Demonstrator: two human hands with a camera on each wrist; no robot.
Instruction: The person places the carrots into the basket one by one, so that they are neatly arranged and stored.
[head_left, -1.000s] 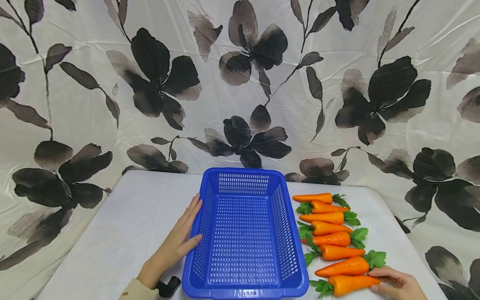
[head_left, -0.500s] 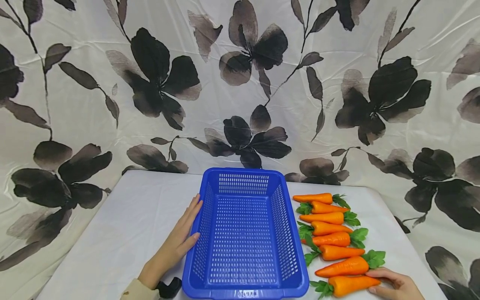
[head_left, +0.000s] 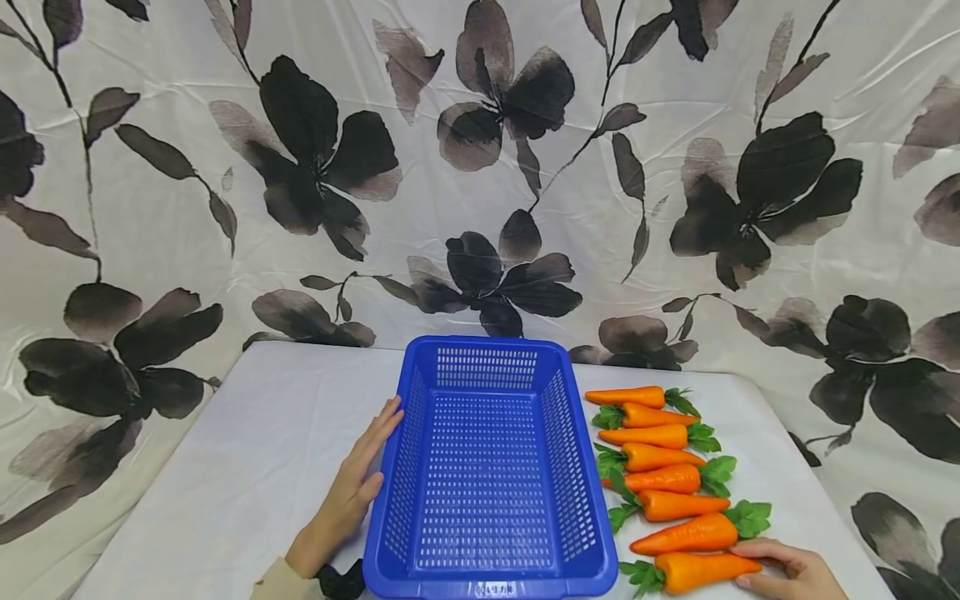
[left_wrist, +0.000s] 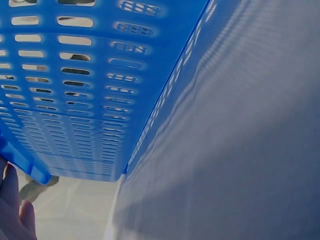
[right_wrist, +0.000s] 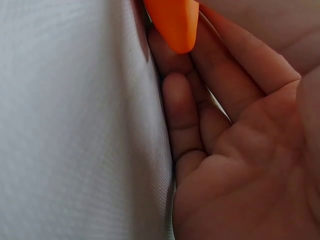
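A blue plastic basket with slotted walls stands in the middle of the table, nothing inside it. Against its left rim rest the straight fingertips of my left hand, the thumb lifted off to the side. In the left wrist view the hand shows only at the lower left corner, by the basket wall. My right hand pinches the pointed end of the nearest carrot, which lies on the cloth. The right wrist view shows that orange tip among the fingers.
Several more carrots with green leaves lie in a column right of the basket, leaf ends alternating. A white cloth covers the table. Behind hangs a floral curtain. A black object sits by the left wrist.
My left hand has drifted slightly down and left, its thumb coming away from the basket rim. The right hand has shifted slightly left at the carrot's tip. Basket and carrots stay put.
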